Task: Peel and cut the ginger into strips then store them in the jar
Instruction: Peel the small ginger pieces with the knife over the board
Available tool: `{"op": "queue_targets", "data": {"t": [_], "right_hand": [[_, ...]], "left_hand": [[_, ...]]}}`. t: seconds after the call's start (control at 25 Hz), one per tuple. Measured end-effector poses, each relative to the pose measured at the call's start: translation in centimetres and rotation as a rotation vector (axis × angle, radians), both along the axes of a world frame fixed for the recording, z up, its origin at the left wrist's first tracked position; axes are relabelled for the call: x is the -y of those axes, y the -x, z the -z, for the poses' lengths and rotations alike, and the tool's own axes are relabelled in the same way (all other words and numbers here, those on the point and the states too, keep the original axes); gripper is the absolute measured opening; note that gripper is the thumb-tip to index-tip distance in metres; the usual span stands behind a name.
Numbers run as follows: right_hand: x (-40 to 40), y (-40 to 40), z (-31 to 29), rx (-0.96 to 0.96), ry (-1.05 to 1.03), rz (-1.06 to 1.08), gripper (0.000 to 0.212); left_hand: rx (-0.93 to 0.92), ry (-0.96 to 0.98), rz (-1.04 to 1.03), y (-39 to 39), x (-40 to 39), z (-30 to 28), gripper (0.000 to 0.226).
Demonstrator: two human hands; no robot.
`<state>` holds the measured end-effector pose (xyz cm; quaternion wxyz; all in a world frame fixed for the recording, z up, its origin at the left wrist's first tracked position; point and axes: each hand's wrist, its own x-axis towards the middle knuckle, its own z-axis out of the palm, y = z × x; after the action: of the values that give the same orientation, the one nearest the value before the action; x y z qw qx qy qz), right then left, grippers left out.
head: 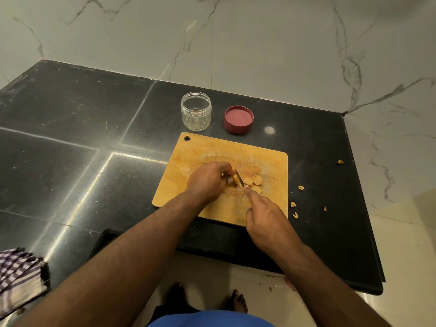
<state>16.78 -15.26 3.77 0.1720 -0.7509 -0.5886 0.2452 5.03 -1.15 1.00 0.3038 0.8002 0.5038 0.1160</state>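
Frame centre, on cutting board [200, 149] — left hand [207, 180] is pinching ginger piece [235, 179]; right hand [266, 220] is gripping knife [240, 180], blade touching ginger. Cut slices [256, 180] lying just right.

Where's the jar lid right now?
Head view: the red lid lies upside down on the black counter, just right of the open jar, behind the cutting board.

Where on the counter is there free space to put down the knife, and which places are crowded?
Free: the dark counter left of the cutting board and the jar, and the board's far strip near its hole. Crowded: the board's middle, where the left hand holds ginger against the knife in the right hand; peel scraps lie right of the board.
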Motion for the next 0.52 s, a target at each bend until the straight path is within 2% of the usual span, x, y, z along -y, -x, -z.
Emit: {"op": "queue_targets", "data": {"t": [0.52], "right_hand": [[-1.3,-0.2,-0.2,-0.004,0.062,0.006,0.053]], "left_hand": [[-0.011,0.01,0.001,0.0,-0.1,-0.3,0.014]]}}
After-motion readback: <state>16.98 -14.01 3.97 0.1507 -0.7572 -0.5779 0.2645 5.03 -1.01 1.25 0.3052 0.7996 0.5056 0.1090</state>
